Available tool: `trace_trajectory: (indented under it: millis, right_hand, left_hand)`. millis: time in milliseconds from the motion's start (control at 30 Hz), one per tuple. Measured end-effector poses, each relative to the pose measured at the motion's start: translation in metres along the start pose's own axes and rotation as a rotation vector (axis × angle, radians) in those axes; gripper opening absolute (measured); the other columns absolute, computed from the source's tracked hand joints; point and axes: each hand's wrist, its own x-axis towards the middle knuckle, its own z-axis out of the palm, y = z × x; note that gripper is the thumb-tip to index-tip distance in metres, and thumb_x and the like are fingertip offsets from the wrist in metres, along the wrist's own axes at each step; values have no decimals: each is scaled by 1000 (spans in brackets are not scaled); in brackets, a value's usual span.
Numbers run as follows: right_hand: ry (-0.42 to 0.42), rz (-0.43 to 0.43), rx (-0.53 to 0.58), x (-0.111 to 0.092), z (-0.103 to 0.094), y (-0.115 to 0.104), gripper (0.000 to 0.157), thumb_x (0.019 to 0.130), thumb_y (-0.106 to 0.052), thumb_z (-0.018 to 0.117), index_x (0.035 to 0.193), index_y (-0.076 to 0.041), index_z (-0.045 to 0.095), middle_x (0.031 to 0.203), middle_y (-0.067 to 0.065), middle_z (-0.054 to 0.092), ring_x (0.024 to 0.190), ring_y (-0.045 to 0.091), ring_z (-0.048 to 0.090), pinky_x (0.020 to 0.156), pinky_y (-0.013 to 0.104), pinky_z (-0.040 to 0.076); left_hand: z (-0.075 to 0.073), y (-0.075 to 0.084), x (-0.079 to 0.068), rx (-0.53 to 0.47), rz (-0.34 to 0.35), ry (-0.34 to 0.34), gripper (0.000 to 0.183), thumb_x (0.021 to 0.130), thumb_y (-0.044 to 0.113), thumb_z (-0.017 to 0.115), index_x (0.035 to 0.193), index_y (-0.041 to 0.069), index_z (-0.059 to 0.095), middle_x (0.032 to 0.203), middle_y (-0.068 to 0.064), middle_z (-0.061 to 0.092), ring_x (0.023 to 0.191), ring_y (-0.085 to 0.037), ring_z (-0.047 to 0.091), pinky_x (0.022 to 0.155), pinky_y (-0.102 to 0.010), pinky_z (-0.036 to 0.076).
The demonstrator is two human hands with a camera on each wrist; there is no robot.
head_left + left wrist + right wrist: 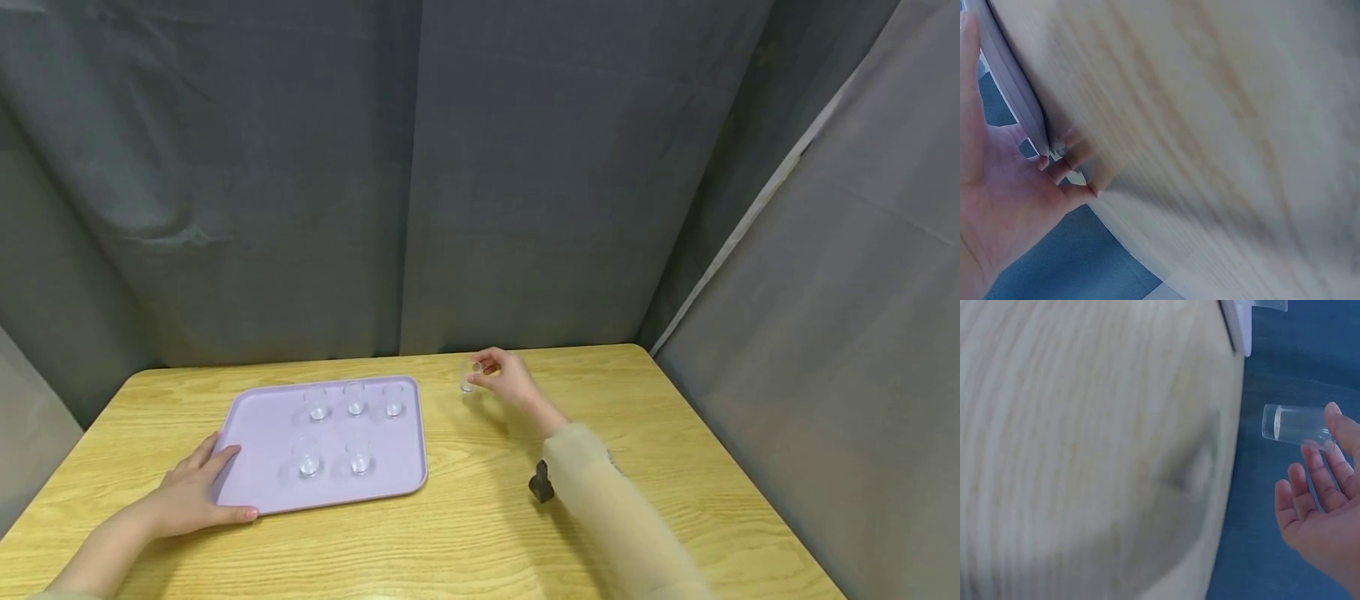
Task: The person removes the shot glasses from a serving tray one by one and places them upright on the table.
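Note:
My right hand [512,379] pinches a small clear cup [1297,424] between thumb and fingertips, held above the table right of the tray. In the right wrist view the cup lies sideways across the picture, and the other fingers of that hand [1329,519] are spread apart. My left hand [183,496] rests at the near left corner of a lilac tray [262,450], its fingers spread along the rim and its thumb at the front edge. Several clear cups stand on the tray, among them a front cup [360,460] and a back cup [355,402].
The wooden table [480,517] reaches back to a grey curtain [525,208]. Another curtain [847,317] hangs along the right side. A small black object [541,482] shows beside the right sleeve [607,492].

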Motion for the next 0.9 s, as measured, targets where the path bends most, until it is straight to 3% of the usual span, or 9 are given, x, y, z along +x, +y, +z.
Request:
trace_trajectory:
  millis: [400, 667, 900]
  right_hand:
    - [39, 73, 42, 5, 16, 24, 37, 84, -13, 72, 116, 2, 60, 102, 12, 64, 90, 23, 58, 80, 32, 48]
    - [21, 64, 57, 4, 21, 28, 34, 84, -12, 71, 115, 0, 62, 103, 13, 66, 92, 24, 60, 83, 36, 49]
    - [-46, 99, 61, 2, 15, 25, 44, 86, -19, 71, 123, -3, 57, 115, 16, 61, 100, 28, 57, 87, 39, 47]
  left_hand:
    - [1, -2, 1, -11, -10, -17, 100, 70, 55, 74, 138, -7, 36, 143, -40, 16, 119, -69, 23, 85, -78, 21]
    - [2, -5, 1, -13, -9, 0, 100, 69, 56, 75, 137, -7, 37, 143, -40, 16, 119, -68, 24, 85, -78, 22]
    - [0, -2, 1, -11, -14, -21, 100, 71, 56, 73, 139, -7, 35, 144, -40, 15, 120, -69, 23, 86, -78, 21]
